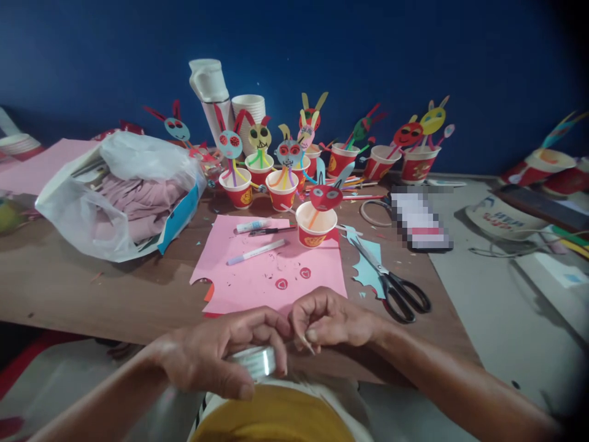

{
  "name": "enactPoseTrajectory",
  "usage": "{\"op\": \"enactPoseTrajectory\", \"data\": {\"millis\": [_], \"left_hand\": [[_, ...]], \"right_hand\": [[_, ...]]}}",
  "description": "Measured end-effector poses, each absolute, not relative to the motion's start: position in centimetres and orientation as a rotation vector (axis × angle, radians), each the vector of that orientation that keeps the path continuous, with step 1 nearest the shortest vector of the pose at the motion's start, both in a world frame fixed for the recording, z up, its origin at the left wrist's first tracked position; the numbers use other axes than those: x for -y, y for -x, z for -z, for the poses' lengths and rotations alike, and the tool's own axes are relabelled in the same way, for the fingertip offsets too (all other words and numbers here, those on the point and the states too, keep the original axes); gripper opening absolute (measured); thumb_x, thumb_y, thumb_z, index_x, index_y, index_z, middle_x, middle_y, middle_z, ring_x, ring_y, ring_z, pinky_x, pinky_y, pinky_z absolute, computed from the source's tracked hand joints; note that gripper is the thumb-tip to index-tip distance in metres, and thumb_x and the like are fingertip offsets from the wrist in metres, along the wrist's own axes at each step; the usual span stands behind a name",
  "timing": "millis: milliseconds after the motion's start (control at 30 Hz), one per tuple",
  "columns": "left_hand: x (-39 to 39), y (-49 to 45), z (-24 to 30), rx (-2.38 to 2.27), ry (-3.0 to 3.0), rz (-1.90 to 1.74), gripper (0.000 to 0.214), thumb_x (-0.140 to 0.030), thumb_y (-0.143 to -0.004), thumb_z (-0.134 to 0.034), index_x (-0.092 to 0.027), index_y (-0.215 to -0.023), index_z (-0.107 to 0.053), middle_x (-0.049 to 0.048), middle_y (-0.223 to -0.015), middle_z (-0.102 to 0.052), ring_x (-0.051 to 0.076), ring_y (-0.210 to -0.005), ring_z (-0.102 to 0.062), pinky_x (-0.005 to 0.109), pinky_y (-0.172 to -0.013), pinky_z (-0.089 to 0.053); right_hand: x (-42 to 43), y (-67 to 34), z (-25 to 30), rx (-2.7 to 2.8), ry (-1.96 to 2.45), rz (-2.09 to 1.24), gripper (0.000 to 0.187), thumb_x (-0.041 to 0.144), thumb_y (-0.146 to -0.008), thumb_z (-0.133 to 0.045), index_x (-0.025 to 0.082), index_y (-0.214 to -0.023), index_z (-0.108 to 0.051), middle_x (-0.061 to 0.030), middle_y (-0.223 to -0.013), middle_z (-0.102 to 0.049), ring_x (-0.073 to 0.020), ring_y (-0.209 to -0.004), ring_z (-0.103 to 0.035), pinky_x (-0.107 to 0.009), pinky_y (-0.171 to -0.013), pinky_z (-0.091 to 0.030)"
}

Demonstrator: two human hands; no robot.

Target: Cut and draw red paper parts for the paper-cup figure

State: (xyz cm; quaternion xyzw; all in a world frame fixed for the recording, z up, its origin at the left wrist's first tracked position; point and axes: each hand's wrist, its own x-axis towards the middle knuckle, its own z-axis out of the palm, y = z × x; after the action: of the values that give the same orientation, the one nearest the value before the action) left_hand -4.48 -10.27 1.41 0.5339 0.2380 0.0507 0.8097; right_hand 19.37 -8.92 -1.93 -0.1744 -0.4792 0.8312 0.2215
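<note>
Near the table's front edge, my left hand [230,350] is wrapped round a roll of clear tape [256,362]. Close to its fingertips, my right hand [331,320] pinches a thin, pale strip [308,345], which looks like a piece of tape. Beyond both hands lies a pink sheet of paper [243,288] with a cut corner and two small red heart circles [281,284]. On the sheet's far right stands a red paper cup [317,228] bearing a red rabbit-eared face [326,196]. Several pens, among them a white marker [256,252], rest on the sheet.
Black-handled scissors [396,285] lie right of the sheet over a light-blue paper scrap [365,261]. Several decorated cups [237,195] stand along the back. To the left is a plastic bag [59,205] with pink cloth; a phone [421,221] lies to the right.
</note>
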Motion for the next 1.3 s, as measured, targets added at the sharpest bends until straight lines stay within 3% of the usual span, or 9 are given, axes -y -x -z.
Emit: {"op": "enactPoseTrajectory", "data": {"millis": [233, 500, 700, 900, 1133, 1300], "left_hand": [[9.2, 4.1, -1.6, -0.499, -1.09, -0.118, 0.055, -0.038, -0.067, -0.071, -0.022, -0.116, -0.052, 0.0059, -0.105, -0.058, 0.016, -0.084, -0.053, 0.024, -0.069, -0.04], [9.4, 2.5, -2.0, -0.849, -0.969, -0.162, 0.031, -0.045, -0.077, -0.061, -0.018, -0.091, -0.065, 0.0036, -0.088, -0.062, 0.009, -0.068, -0.052, 0.02, -0.06, -0.038], [9.9, 2.9, -3.2, -0.827, -1.28, -0.079, 0.026, -0.038, -0.084, -0.054, -0.019, -0.1, -0.062, 0.0036, -0.095, -0.063, 0.014, -0.084, -0.053, 0.025, -0.075, -0.039], [10.4, 3.3, -3.6, -0.88, -1.391, 0.036, 0.022, -0.029, -0.086, -0.048, -0.021, -0.102, -0.06, 0.0014, -0.097, -0.063, 0.014, -0.084, -0.052, 0.026, -0.076, -0.038], [10.9, 3.3, -2.4, -0.735, -1.274, -0.21, 0.036, -0.025, -0.086, -0.049, -0.025, -0.121, -0.047, 0.0045, -0.107, -0.059, 0.016, -0.093, -0.055, 0.03, -0.081, -0.04], [11.0, 3.4, -1.8, -0.746, -1.254, -0.287, 0.027, -0.027, -0.083, -0.054, -0.024, -0.109, -0.057, 0.0041, -0.101, -0.063, 0.016, -0.089, -0.056, 0.028, -0.077, -0.042]], "right_hand": [[7.9, -19.9, 2.2, 1.339, 0.526, -2.254, 0.02, 0.029, -0.068, -0.065, 0.01, -0.07, -0.061, 0.0004, -0.057, -0.057, -0.008, -0.049, -0.047, -0.019, -0.048, -0.035], [6.9, -20.6, 1.2, 1.465, 0.677, -2.157, 0.01, 0.021, -0.067, -0.059, 0.012, -0.069, -0.058, 0.0033, -0.055, -0.054, -0.0043, -0.042, -0.037, -0.016, -0.04, -0.028], [7.2, -20.7, 0.7, 1.752, 0.837, -2.024, 0.005, 0.013, -0.066, -0.054, 0.013, -0.07, -0.057, 0.0057, -0.058, -0.05, -0.0052, -0.05, -0.041, -0.015, -0.047, -0.032], [8.1, -20.1, -0.6, 1.992, 0.988, -1.893, 0.011, 0.009, -0.063, -0.049, 0.015, -0.069, -0.057, 0.0067, -0.059, -0.049, -0.0059, -0.054, -0.042, -0.014, -0.049, -0.033], [7.9, -19.9, -0.3, 2.08, 1.062, -1.748, 0.012, 0.012, -0.067, -0.05, 0.015, -0.072, -0.061, 0.0062, -0.06, -0.052, -0.0056, -0.053, -0.042, -0.014, -0.048, -0.031], [7.6, -20.0, 0.0, 2.061, 1.078, -1.793, 0.011, 0.011, -0.067, -0.051, 0.015, -0.071, -0.06, 0.0055, -0.06, -0.053, -0.0069, -0.055, -0.045, -0.015, -0.048, -0.032]]}}
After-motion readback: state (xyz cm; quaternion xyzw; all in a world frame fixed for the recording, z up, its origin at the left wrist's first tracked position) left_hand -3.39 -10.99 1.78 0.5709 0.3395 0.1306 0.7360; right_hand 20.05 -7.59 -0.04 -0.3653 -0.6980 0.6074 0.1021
